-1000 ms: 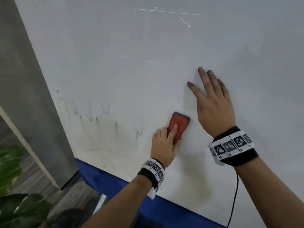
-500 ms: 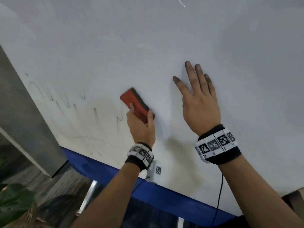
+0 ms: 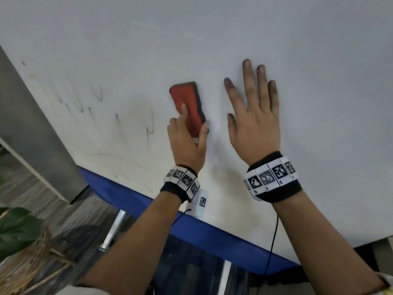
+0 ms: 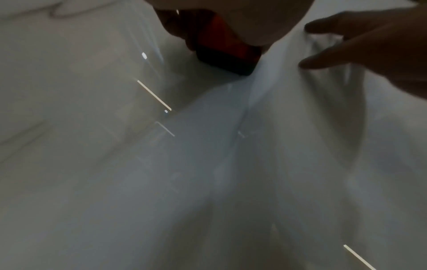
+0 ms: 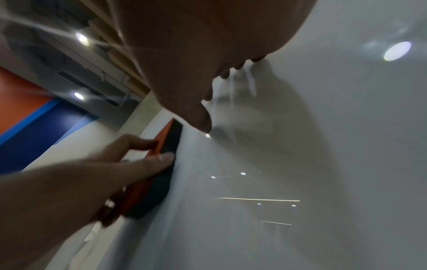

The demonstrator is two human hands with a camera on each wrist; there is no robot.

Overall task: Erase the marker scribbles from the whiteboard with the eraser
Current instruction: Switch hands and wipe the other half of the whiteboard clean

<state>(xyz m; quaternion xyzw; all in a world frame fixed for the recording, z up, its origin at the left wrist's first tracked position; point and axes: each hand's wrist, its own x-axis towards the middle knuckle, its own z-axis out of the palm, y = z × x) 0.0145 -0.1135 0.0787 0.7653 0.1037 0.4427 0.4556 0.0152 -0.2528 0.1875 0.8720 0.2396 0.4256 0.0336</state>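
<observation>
A red eraser (image 3: 187,105) with a dark felt face lies flat against the whiteboard (image 3: 212,39). My left hand (image 3: 188,133) grips its lower end, thumb on the right edge and fingers on the red back. The eraser (image 5: 167,144) and that grip also show in the right wrist view, and the eraser (image 4: 221,43) in the left wrist view. Faint black marker scribbles (image 3: 97,103) remain left of the eraser. My right hand (image 3: 253,109) rests flat on the board just right of the eraser, fingers spread and straight, fingertips smudged dark.
The whiteboard's blue bottom edge (image 3: 212,237) runs under my wrists. A grey pillar (image 3: 32,135) stands at the left, with green plant leaves (image 3: 17,231) and a wicker basket (image 3: 27,265) below it. A black cable (image 3: 273,241) hangs from my right wrist.
My left hand swept the eraser up and left, then back toward the right hand, its top end now tilted left. The scribbles nearest it look fainter. My right hand stayed flat on the board.
</observation>
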